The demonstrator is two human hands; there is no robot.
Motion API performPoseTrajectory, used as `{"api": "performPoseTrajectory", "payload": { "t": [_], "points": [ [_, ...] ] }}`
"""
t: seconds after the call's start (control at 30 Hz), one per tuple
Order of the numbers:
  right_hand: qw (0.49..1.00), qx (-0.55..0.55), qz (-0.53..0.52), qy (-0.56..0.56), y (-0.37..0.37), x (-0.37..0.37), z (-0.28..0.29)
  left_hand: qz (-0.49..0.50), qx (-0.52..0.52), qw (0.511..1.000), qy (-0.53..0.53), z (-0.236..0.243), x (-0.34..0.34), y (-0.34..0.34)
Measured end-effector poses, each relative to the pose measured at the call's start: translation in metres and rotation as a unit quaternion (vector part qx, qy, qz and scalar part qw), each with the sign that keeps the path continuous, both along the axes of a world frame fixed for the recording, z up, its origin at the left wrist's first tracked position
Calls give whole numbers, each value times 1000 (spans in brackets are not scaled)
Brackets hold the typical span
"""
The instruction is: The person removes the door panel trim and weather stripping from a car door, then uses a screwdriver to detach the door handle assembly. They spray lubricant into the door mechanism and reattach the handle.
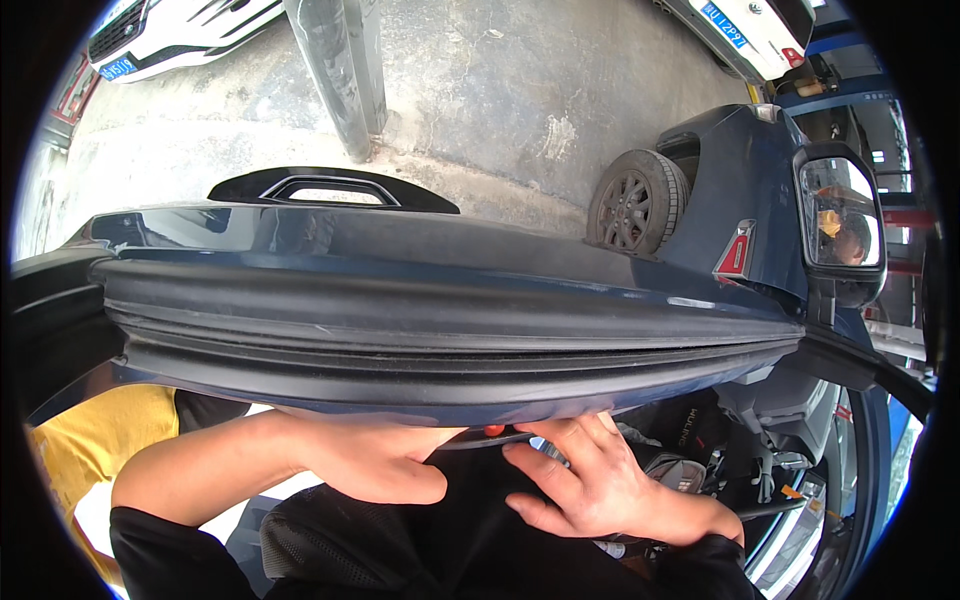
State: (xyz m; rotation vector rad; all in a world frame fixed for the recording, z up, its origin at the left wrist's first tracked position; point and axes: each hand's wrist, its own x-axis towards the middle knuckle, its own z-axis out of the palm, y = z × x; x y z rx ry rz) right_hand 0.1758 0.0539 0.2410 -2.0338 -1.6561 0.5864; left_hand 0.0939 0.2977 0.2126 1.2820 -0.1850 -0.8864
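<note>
Grips of left hand (385,468) and right hand (590,478), their hold too hidden to tell, sit equally near the blue car door (450,305), its long axis running left-right just beyond.

Both hands (590,480) at dk-blue door (450,300), frt whl (632,210) beyond

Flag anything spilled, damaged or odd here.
One thing: a pale, ragged splotch on the concrete floor, beyond the dark blue door and up-left of the wheel in the picture. It's lighter than the concrete around it; spill or wear, can't tell.
</note>
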Motion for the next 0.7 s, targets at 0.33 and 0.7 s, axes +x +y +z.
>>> {"api": "performPoseTrajectory", "payload": {
  "t": [0.33,0.7],
  "points": [
    [997,-53,-4,55,17,0,7,31,1,999,-44,-6,-8,-1],
    [995,-55,-26,82,18,1,8,35,10,998,-58,-14,-17,-2]
  ]
}}
